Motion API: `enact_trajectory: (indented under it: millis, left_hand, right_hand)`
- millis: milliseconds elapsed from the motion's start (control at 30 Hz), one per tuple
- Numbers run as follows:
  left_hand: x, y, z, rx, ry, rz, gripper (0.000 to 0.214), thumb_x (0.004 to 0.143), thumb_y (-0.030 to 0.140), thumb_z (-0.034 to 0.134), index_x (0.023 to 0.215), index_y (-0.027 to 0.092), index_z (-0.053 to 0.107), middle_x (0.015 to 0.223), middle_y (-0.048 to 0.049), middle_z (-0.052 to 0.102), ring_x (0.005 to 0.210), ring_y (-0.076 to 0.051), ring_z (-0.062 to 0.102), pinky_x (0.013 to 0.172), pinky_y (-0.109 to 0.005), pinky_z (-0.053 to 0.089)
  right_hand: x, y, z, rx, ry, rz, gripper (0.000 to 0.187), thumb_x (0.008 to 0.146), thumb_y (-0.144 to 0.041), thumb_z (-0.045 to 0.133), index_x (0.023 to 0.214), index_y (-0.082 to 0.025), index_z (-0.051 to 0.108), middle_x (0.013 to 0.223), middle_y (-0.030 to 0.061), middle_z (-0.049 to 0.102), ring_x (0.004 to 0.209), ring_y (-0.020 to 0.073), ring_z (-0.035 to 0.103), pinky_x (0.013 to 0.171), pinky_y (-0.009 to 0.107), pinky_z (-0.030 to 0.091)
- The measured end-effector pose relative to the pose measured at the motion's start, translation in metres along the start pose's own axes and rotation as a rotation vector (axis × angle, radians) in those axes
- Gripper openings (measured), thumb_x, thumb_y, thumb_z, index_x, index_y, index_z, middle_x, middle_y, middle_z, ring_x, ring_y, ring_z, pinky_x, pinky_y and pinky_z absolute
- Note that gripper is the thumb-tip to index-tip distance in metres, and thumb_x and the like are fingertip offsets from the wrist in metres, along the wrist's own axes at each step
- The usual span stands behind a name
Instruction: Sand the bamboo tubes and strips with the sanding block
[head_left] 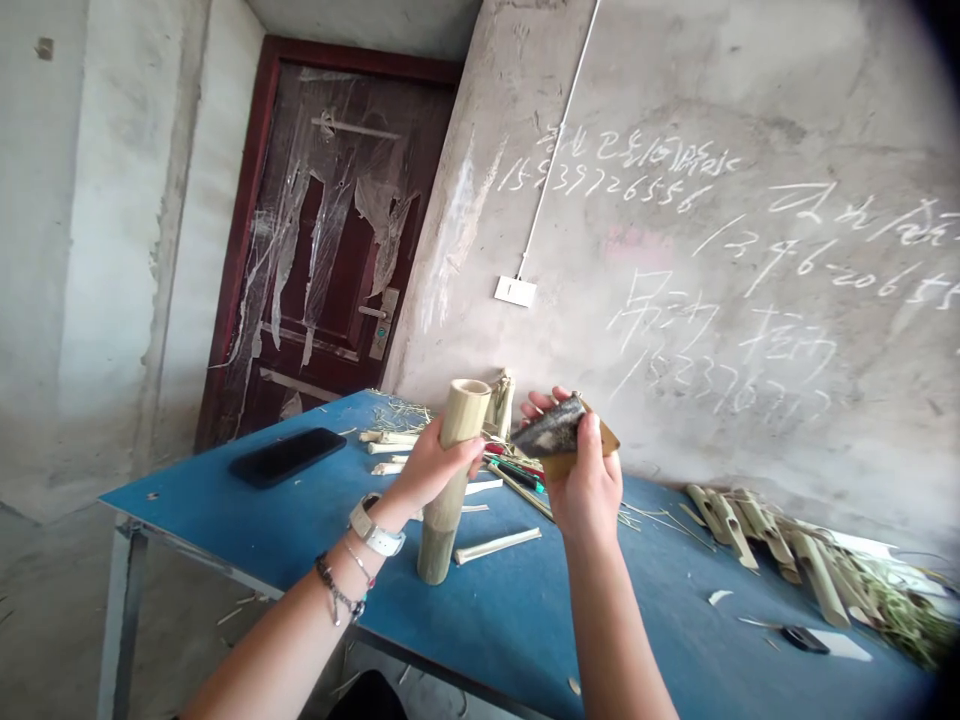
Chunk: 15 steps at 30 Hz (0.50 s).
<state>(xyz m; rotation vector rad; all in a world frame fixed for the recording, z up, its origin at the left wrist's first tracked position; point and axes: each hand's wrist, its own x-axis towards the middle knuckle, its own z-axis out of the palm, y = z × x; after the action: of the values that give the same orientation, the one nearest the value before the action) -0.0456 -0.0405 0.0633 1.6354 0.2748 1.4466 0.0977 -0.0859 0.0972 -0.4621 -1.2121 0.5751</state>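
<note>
My left hand [435,465] is wrapped round the middle of a pale bamboo tube [441,530], which stands nearly upright with its open end on top. Whether its lower end touches the table cannot be made out. In my right hand [589,500] is a bent sheet of sandpaper [553,430], dark and worn on one face and yellow-brown on the other. The thumb presses on it from the near side, with fingers behind. The sandpaper is apart from the tube, to its right.
A black phone [289,455] lies on the blue table [645,590]. Bamboo strips [498,545] and pens [517,475] are scattered behind the tube. Cut bamboo pieces [817,580] line the right rear, near a small black-handled tool [804,640]. The wall [675,60] rises behind.
</note>
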Motion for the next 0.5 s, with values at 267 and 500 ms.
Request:
enact_trajectory:
  millis: [267, 500]
  left_hand:
    - [-0.048, 0.020, 0.006, 0.024, -0.184, 0.128, 0.021, 0.072, 0.021, 0.066, 0.091, 0.025, 0.057, 0.071, -0.0002, 0.061, 0.055, -0.014, 0.053, 0.054, -0.029, 0.047]
    - [-0.074, 0.004, 0.005, 0.218, -0.168, 0.411, 0.037, 0.063, 0.035, 0.071, 0.097, 0.031, 0.056, 0.061, 0.0004, 0.061, 0.056, -0.024, 0.059, 0.050, -0.035, 0.046]
  right_hand:
    - [-0.058, 0.003, -0.016, 0.035, -0.026, 0.047, 0.026, 0.091, -0.043, 0.049, 0.096, -0.028, 0.069, 0.085, 0.0052, 0.073, 0.084, 0.0212, 0.070, 0.070, 0.033, 0.057]
    - [-0.092, 0.010, -0.034, 0.032, -0.003, 0.075, 0.028, 0.089, -0.043, 0.053, 0.096, -0.024, 0.072, 0.082, 0.0077, 0.073, 0.079, 0.0217, 0.069, 0.065, 0.031, 0.057]
